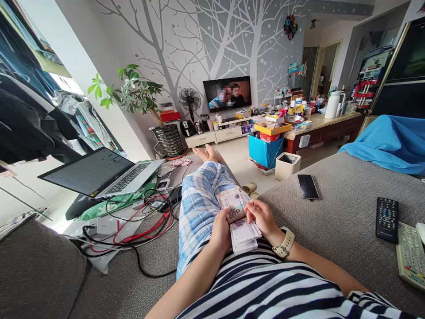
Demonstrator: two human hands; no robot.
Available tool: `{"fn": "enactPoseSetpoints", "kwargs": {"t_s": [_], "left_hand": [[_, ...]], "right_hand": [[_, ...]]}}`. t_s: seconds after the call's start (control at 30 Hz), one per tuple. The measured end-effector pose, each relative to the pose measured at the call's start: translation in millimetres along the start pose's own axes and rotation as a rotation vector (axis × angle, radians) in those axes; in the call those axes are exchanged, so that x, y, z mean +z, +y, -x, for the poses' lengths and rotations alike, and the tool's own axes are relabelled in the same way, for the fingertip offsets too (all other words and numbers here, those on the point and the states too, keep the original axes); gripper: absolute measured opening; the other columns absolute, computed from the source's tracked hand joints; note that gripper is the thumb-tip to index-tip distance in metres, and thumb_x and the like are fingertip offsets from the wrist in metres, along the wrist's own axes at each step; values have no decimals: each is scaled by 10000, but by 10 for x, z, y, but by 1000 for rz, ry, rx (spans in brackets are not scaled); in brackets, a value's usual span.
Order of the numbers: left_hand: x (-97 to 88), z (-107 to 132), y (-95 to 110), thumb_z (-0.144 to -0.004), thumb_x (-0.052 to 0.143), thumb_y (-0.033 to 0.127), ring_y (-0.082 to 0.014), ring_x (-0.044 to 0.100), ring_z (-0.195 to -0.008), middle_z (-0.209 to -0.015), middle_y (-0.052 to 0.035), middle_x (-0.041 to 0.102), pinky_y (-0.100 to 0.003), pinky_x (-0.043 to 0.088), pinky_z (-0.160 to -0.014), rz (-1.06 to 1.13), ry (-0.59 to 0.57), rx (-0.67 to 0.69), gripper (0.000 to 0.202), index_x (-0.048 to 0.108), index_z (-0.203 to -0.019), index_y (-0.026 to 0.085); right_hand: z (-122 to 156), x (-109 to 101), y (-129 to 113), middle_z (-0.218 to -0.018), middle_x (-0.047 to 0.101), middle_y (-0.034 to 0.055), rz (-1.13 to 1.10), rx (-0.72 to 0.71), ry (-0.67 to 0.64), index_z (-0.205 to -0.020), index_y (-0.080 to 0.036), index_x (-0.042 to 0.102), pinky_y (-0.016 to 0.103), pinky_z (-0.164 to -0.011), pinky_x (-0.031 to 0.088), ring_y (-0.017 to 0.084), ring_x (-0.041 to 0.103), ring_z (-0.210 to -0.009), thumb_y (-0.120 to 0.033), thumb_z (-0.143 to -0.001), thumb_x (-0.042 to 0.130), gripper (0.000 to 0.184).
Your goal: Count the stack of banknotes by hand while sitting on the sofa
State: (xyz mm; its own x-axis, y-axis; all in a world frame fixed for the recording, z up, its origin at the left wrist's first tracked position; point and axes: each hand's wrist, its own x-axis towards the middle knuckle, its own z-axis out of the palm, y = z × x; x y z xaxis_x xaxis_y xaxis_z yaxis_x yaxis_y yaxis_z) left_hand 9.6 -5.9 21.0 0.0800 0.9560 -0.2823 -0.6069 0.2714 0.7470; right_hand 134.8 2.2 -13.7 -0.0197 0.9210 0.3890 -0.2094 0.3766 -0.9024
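A stack of banknotes (236, 203) lies over my lap, with a printed 5 showing on the upper part. My left hand (222, 226) grips the stack at its left side, thumb on top. Closed at the right edge of the notes is my right hand (262, 216), its fingers bent against them. Between the hands, several purple-toned notes (245, 235) hang folded toward my striped shirt. Under the money are blue-and-white plaid trousers (199, 195). A pale watch (284, 243) is strapped to my right wrist.
On the sofa (332, 221) lie a phone (308, 186), a black remote (387, 219) and a pale remote (411, 252) to my right. An open laptop (109, 173) and tangled cables (149, 226) are at left. A bin (287, 166) stands beyond the sofa.
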Motion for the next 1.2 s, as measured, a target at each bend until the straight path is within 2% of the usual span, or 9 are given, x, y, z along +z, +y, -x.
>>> {"fn": "enactPoseSetpoints", "kwargs": {"t_s": [0.13,0.23,0.37,0.57,0.93,1.2], "left_hand": [[-4,10,6,-701,616,190,-265,699,-810,-838,-86,734,-381,545,-736,-37,17,47,236,654,-931,149],[-11,15,11,-663,643,159,-254,695,-756,-752,-66,722,-359,542,-703,-89,25,71,203,657,-865,150],[-26,10,2,-626,659,138,-234,685,-687,-716,-50,710,-355,538,-686,-112,6,72,231,653,-857,149],[-66,-32,-29,-590,648,88,-240,690,-730,-727,-53,714,-361,542,-708,-79,-5,67,295,644,-878,151],[-64,-74,-51,-713,619,238,-255,701,-786,-816,-98,729,-374,551,-754,23,-43,18,272,636,-955,115],[-41,-45,-53,-748,599,256,-262,702,-803,-826,-102,734,-386,555,-757,47,-65,20,336,633,-1046,104]], "right_hand": [[-32,-19,59,-519,477,-42,55,37,78,-676,-202,495,255,-517,370,119,447,-488,-504,-777,621,342],[-56,-40,111,-569,461,-45,99,33,131,-689,-196,486,238,-502,337,109,414,-514,-482,-738,666,342],[-58,-56,127,-570,429,-41,137,11,119,-653,-193,469,242,-516,324,112,388,-536,-472,-790,616,345],[-43,-56,113,-563,454,-25,176,11,109,-617,-189,480,250,-523,328,127,414,-546,-486,-828,559,373],[-19,-45,81,-589,427,-28,214,-29,109,-659,-196,487,244,-523,315,128,384,-553,-471,-834,537,330],[-28,-45,85,-615,460,-17,188,-16,110,-709,-181,540,242,-532,328,129,398,-568,-464,-832,533,308]]}}
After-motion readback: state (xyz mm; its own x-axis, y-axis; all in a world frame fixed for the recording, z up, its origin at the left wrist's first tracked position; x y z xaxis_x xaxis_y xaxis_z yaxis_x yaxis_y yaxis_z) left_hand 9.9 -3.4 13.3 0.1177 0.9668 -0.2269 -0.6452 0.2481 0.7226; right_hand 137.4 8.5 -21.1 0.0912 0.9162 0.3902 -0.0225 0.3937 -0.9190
